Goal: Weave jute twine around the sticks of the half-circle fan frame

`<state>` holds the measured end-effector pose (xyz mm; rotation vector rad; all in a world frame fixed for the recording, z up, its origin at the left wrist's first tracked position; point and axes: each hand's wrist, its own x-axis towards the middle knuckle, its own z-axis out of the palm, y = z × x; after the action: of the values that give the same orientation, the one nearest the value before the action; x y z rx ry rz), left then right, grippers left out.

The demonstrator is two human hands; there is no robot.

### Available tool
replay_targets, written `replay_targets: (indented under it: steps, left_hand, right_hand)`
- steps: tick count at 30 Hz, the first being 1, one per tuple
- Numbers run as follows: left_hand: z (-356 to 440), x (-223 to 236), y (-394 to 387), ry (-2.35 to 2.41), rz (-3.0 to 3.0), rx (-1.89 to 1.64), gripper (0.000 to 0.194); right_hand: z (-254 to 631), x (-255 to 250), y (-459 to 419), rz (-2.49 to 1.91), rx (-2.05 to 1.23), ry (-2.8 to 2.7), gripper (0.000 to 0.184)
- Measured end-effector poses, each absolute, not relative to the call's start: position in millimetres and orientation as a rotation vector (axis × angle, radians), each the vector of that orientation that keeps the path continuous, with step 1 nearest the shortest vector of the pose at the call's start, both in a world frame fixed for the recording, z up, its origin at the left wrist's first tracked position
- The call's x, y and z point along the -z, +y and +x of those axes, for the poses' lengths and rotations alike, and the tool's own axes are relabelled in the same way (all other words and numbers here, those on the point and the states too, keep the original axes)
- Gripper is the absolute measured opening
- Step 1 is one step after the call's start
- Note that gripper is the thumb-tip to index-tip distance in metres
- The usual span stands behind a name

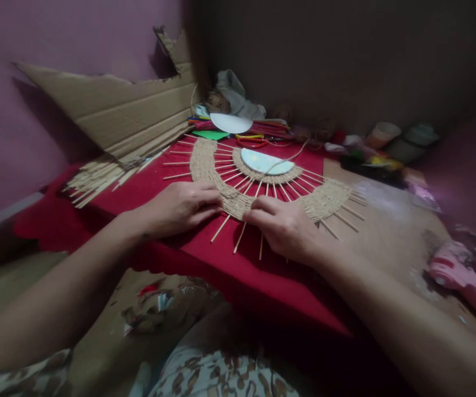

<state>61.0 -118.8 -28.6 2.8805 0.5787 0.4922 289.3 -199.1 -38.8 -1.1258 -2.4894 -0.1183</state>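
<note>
A half-round woven piece point(204, 160) lies on the red cloth, made of jute twine worked in bands around thin wooden sticks that fan outward. At its centre sits a pale blue half disc point(262, 161), with a loose strand of twine point(289, 157) crossing it. My left hand point(183, 207) pinches the outer twine band at its lower left edge, fingers curled. Close by on the right, my right hand point(281, 223) grips the same band at the bottom, among the stick ends. Fingertips of both hands are partly hidden.
A bundle of wooden sticks point(92, 179) lies at left before torn cardboard point(126, 110). Behind are scissors point(250, 140), a white half disc point(231, 122), a green piece point(210, 134) and a twine ball point(217, 102). A pink glue gun point(453, 267) rests at right; scraps litter the floor.
</note>
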Motion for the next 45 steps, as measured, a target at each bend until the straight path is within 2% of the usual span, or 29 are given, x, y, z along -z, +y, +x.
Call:
replay_targets:
  steps: [5,10,18,21,26,34,40,45]
  left_hand:
    - [64.4,34.5,-111.4,0.793,2.679,-0.581,0.020]
    - [60.3,39.7,-115.5,0.845,2.573,-0.668,0.020]
    - [61.8,40.7,-117.0,0.810,2.657,-0.725,0.018]
    - [61.7,42.6,-117.2,0.798,2.699,-0.774,0.017]
    - [61.6,44.4,-116.2,0.757,2.694,-0.800,0.017]
    - [66.5,37.7,-122.1,0.753,2.616,-0.797,0.013]
    - [82.8,32.5,-135.0,0.670,2.664,-0.756,0.011]
    - [90.8,35.6,-134.5,0.718,2.602,-0.737,0.012]
  right_hand:
    - [301.3,42.2,-193.2,-1.312,-0.246,-1.775,0.019]
    - [307.1,43.5,-185.5,-1.421,-0.510,-1.609,0.014]
    - [299.8,40.4,-195.9,-1.334,-0.077,-2.017,0.018]
    - [298.4,33.6,-203.5,-1.381,-0.034,-2.266,0.035]
    - [299.7,27.2,-212.0,-1.358,-0.174,-2.459,0.057]
    - [309.6,24.1,-211.4,-1.377,-0.164,-2.510,0.056]
    - [337.0,14.7,-207.9,-1.483,-0.225,-2.476,0.046]
    - [339.3,19.7,-207.7,-1.449,-0.234,-2.449,0.052]
